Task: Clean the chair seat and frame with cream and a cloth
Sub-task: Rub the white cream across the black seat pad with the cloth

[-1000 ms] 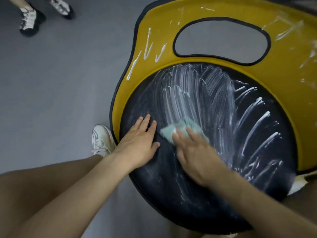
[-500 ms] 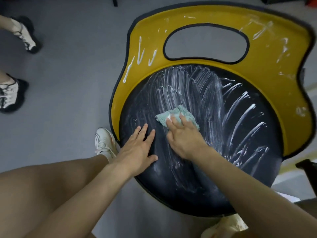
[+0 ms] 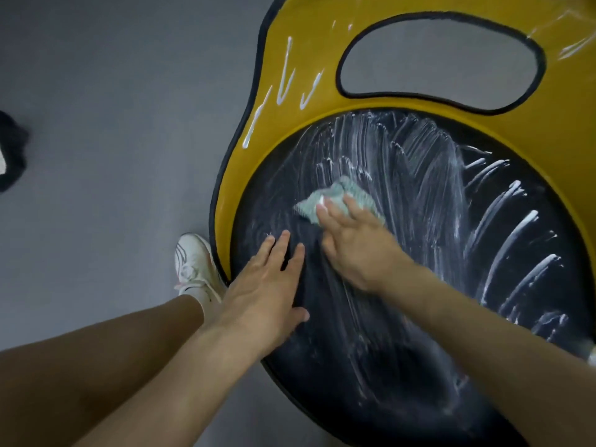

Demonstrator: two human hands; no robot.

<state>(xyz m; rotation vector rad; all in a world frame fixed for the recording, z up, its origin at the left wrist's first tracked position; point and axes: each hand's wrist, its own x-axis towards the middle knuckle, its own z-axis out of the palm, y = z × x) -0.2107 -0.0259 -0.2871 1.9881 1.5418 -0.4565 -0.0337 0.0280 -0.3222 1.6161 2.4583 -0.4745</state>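
Observation:
The chair's round black seat (image 3: 403,366) fills the right of the view, smeared with white cream streaks (image 3: 503,227). Behind it rises the yellow frame (image 3: 290,130) with an oval cut-out and a few lines of cream (image 3: 283,75) on its left side. My right hand (image 3: 358,246) presses a small green cloth (image 3: 342,196) flat on the seat's upper middle. Beside it, my left hand (image 3: 267,298) lies flat with fingers spread on the seat's left edge, holding nothing.
Grey floor (image 3: 113,140) lies to the left. My white shoe (image 3: 193,262) stands right against the chair's left edge. A dark shoe of another person (image 3: 9,156) shows at the far left edge.
My right hand has slid the cloth up the seat and back a little, spreading cream. The left hand stays planted on the seat's edge. The view has shifted closer.

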